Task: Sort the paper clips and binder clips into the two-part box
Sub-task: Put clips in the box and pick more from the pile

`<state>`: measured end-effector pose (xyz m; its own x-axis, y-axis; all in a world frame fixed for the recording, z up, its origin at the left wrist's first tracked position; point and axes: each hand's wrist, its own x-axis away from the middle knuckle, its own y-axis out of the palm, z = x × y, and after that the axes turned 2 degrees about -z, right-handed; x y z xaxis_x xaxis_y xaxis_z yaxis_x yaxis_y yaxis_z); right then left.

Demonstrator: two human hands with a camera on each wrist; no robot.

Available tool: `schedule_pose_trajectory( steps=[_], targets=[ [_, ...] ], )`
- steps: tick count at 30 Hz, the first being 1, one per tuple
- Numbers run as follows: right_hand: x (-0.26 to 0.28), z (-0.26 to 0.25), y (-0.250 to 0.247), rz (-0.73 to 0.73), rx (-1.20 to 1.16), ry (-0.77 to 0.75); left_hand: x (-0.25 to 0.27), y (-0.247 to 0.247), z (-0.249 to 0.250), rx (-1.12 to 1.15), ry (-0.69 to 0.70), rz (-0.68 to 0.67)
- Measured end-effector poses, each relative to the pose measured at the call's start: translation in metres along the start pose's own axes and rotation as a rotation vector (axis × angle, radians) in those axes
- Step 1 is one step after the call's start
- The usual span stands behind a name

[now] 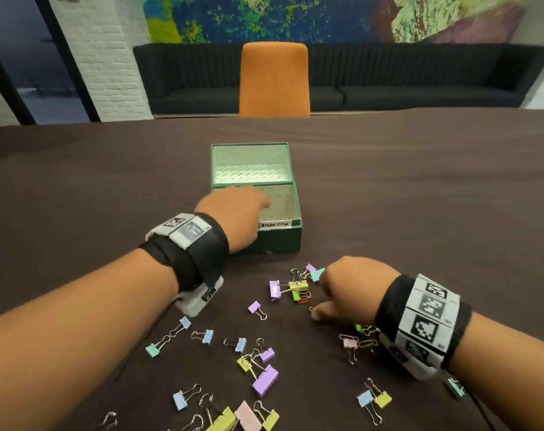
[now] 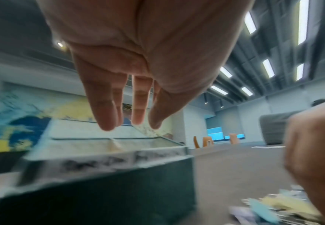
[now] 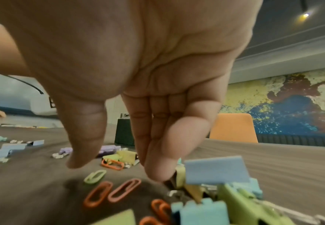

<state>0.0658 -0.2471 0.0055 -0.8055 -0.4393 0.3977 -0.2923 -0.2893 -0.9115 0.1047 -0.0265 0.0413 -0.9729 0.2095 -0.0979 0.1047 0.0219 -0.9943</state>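
Observation:
The green two-part box stands mid-table, its near part labelled "Binder Clips". My left hand hovers over that near part; in the left wrist view its straight fingers hang over the box and hold nothing. Lower right, my right hand reaches down into the clip pile beside a teal binder clip. Its thumb and fingers stand apart over orange paper clips, with the fingertips at a blue binder clip. Nothing is pinched.
Several pastel binder clips lie scattered over the dark brown table in front of me, among them a large purple one. An orange chair stands at the far edge, a dark sofa behind it.

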Motion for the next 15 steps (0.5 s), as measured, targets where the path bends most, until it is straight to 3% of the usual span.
schedule_pose_trajectory(
  steps=[2, 4, 7, 11, 15],
  targets=[
    [-0.001, -0.003, 0.005, -0.04, 0.011, -0.001, 0.013, 0.013, 0.027, 0.041, 0.122, -0.085],
    [-0.002, -0.005, 0.009, -0.061, 0.013, -0.051, 0.024, 0.028, 0.047, 0.082, 0.213, -0.255],
    [0.0, -0.005, 0.012, -0.025, 0.012, -0.149, 0.032, 0.042, 0.052, 0.053, 0.199, -0.404],
    [0.004, 0.003, 0.015, 0.04, -0.039, -0.198, 0.037, 0.04, 0.038, -0.137, 0.088, -0.459],
    [0.004, 0.009, 0.018, 0.076, -0.078, -0.203, 0.037, 0.037, 0.049, -0.037, 0.162, -0.299]
  ],
)
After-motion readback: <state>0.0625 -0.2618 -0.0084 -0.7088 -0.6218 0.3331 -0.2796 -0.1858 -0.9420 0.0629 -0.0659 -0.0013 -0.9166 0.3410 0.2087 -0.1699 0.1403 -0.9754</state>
